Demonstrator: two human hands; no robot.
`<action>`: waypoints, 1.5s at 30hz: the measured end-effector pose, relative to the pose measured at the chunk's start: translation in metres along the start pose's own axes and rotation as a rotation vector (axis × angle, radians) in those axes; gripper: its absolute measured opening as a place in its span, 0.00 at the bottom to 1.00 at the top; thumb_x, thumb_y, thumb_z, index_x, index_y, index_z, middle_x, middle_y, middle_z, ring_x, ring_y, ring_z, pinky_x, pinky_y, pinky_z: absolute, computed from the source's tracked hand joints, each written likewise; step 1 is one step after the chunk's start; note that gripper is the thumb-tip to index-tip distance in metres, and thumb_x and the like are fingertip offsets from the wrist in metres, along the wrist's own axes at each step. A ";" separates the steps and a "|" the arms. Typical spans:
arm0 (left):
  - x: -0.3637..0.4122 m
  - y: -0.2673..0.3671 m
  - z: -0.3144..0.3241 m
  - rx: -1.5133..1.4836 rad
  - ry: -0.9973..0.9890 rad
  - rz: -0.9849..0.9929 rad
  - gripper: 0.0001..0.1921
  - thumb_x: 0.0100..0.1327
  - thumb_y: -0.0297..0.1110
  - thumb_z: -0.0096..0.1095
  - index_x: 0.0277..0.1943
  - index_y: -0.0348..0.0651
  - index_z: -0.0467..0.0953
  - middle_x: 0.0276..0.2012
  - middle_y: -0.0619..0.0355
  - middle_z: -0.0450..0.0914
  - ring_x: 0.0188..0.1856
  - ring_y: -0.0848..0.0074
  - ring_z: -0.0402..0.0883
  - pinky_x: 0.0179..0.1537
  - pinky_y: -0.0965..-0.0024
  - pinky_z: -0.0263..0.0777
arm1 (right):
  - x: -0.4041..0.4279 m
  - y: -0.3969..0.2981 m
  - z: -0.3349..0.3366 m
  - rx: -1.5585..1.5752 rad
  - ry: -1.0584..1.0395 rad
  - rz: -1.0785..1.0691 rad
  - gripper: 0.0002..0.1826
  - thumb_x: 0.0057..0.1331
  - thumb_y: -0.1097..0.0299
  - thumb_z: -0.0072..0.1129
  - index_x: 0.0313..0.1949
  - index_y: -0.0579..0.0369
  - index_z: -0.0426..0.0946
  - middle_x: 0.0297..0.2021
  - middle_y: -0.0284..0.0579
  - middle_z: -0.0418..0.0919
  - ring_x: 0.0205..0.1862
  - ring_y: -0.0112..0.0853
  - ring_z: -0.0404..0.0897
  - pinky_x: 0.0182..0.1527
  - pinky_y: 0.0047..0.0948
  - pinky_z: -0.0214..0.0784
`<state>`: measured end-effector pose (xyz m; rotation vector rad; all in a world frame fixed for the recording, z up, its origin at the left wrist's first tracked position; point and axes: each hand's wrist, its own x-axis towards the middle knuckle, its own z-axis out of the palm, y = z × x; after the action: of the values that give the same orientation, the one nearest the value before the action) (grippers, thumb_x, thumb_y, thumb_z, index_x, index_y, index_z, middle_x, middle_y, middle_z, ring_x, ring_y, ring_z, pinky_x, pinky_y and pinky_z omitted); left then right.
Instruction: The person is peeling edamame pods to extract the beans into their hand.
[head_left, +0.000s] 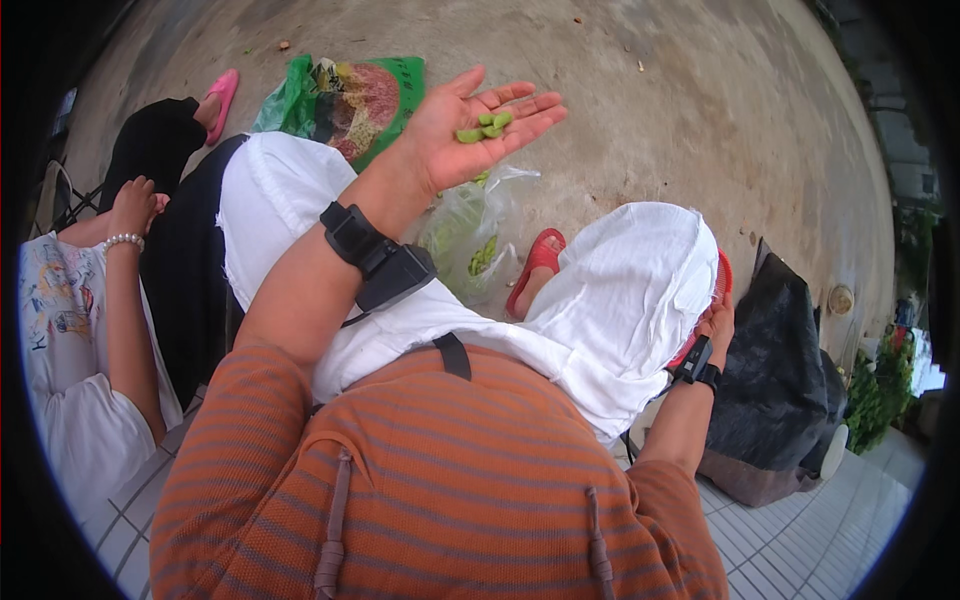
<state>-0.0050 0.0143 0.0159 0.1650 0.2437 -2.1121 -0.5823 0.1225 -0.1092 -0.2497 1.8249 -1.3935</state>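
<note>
My left hand (480, 135) is held palm up with the fingers stretched out, and a few short green bean pods (491, 126) lie on it. Below it, between my legs, a clear plastic bag (504, 214) with more green pods rests on the ground. Beside my right knee, my right hand (718, 326) holds the rim of a red plastic basket (724, 274); my white trouser leg and the white cloth hide most of that basket. A green printed plastic bag (409, 86) lies beyond my left knee.
A seated person (82, 300) in dark trousers is close on my left, hands together, with a pink slipper (223, 105) on one foot. To my right stands a large black bag (776, 360) on pale tiles. Concrete ground (637, 127) stretches ahead, with a small round object (841, 300) at the right.
</note>
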 end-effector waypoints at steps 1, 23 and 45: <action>0.000 0.001 0.000 -0.002 -0.003 0.005 0.27 0.77 0.47 0.35 0.60 0.25 0.57 0.67 0.29 0.55 0.71 0.41 0.54 0.70 0.48 0.58 | 0.002 -0.001 0.000 0.055 -0.029 -0.024 0.30 0.68 0.74 0.46 0.70 0.44 0.57 0.65 0.39 0.67 0.65 0.30 0.66 0.53 0.32 0.64; -0.007 0.007 0.004 0.107 -0.128 -0.049 0.30 0.76 0.52 0.33 0.60 0.26 0.61 0.67 0.32 0.58 0.70 0.42 0.55 0.69 0.47 0.57 | -0.220 -0.159 0.312 0.228 -1.132 -0.022 0.12 0.70 0.69 0.55 0.51 0.59 0.73 0.37 0.37 0.77 0.36 0.24 0.76 0.39 0.23 0.71; -0.006 0.005 0.011 0.666 0.292 0.074 0.20 0.72 0.45 0.51 0.49 0.32 0.70 0.45 0.45 0.77 0.39 0.68 0.81 0.34 0.74 0.79 | -0.257 -0.053 0.365 -0.524 -1.110 -0.984 0.07 0.62 0.72 0.63 0.40 0.54 0.80 0.39 0.39 0.76 0.36 0.29 0.77 0.38 0.26 0.70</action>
<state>0.0020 0.0141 0.0272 0.8619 -0.3029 -2.0186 -0.1775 -0.0077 0.0363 -1.9441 1.0093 -0.8920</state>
